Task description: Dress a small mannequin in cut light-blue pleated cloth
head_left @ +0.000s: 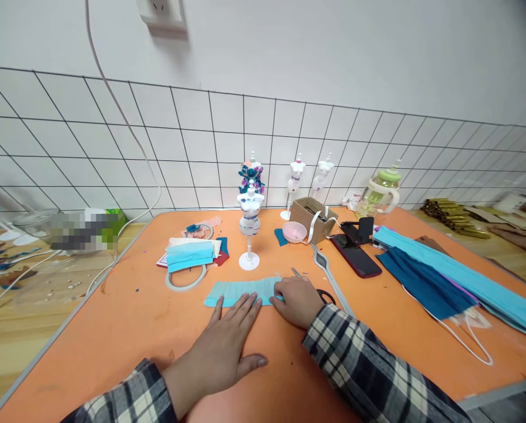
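Observation:
A pleated strip of light blue fabric [240, 289] lies flat on the orange table in front of me. My left hand [227, 341] rests palm down with its fingers stretched out, the fingertips on the strip's lower edge. At the strip's right end, my right hand [298, 299] is closed, fingers curled on the fabric. A pair of scissors [327, 296] lies by my right hand, which covers its middle; a black handle loop and a blade tip show. Just behind the strip stands a small white dress form [249, 220] with blue markings.
Left lie folded masks [191, 254] and a tape roll [186, 285]. Behind are a flower-covered form [251, 176], pink bowl [294, 231] and cardboard box [311, 218]. Rightward are a grey strap [331, 279], phone [355, 255], dark blue mask [428, 283], light blue fabric [461, 267] and jug [379, 194].

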{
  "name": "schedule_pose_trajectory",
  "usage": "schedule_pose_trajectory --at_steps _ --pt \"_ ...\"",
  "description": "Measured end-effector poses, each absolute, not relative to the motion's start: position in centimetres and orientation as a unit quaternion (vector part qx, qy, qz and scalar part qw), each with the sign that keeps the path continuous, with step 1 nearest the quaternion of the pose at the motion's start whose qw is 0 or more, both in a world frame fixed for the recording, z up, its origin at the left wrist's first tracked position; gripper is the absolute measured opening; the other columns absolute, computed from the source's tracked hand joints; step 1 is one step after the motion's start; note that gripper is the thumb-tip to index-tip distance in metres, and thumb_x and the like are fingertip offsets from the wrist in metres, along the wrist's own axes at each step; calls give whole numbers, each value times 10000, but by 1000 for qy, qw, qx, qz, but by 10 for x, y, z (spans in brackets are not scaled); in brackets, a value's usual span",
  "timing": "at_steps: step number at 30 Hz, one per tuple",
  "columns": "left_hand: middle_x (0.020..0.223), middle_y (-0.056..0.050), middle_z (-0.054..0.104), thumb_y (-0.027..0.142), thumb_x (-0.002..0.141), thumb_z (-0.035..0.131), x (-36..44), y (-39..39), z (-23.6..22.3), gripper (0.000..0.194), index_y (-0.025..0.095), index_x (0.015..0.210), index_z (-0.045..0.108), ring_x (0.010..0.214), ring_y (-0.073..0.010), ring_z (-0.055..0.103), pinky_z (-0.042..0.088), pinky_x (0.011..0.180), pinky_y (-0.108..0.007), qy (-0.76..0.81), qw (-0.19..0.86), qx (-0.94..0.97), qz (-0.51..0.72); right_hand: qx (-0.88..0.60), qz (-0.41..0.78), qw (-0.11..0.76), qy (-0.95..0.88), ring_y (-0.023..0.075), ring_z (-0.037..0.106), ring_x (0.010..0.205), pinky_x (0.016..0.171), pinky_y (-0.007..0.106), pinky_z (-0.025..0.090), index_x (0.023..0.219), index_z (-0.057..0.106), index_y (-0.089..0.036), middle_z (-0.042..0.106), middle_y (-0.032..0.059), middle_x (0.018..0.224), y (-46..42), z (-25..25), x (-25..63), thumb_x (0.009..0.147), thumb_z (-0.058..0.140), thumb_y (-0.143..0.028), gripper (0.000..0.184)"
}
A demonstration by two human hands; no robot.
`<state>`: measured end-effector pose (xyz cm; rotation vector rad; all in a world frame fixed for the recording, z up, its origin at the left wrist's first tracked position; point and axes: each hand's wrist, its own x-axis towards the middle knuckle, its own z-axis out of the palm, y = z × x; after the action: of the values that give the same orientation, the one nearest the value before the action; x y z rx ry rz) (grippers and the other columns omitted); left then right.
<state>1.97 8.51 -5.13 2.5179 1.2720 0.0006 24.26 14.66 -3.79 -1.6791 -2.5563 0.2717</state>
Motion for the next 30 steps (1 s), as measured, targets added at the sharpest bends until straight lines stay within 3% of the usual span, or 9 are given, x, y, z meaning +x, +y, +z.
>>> schedule_pose_trajectory --at_steps 6,10,13,16,25,30 --pt "1670 -163 163 762 893 430 24 84 -46 913 261 1611 170 1536 -407 149 37 1153 -774 457 176 872 -8 -560 81 40 -823 237 626 944 839 360 377 923 704 -206 713 66 938 145 -31 244 920 614 -419 231" --pt "1671 -162 152 785 883 406 25 83 -47 928 254 1611 180 1536 -408 143 31 1147 -781 471 174 865 -14 -567 16 82 -819 308 563 1080 866 405 360 1248 620 -193 659 153 1133 125 -26 239 943 569 -371 357" --pt "1668 -168 171 782 877 428 24 83 -48 936 267 1614 167 1532 -411 160 57 1152 -775 474 168 864 -7 -495 15 67 -866 276 604 939 821 412 356 1389 544 -218 685 130 997 105 -32 228 1001 444 -303 409" --pt "1665 -178 174 782 869 444 24 82 -47 955 251 1615 172 1531 -416 163 71 1156 -770 478 167 862 -8 -473 42 39 -879 282 627 937 826 426 364 1459 489 -200 710 124 979 93 -41 219 1015 428 -338 469" --pt "1662 -189 180 802 868 409 24 82 -46 957 238 1610 197 1528 -435 161 73 1140 -787 480 158 863 -5 -505 45 7 -862 283 655 956 807 421 383 1450 509 -186 727 138 1041 94 -42 231 1052 354 -354 459" --pt "1664 -186 165 802 870 403 20 80 -49 941 253 1608 208 1516 -458 191 115 1121 -803 494 144 857 -1 -516 56 130 -845 260 633 959 858 406 385 1253 634 -230 706 84 995 110 -42 256 970 547 -367 327"
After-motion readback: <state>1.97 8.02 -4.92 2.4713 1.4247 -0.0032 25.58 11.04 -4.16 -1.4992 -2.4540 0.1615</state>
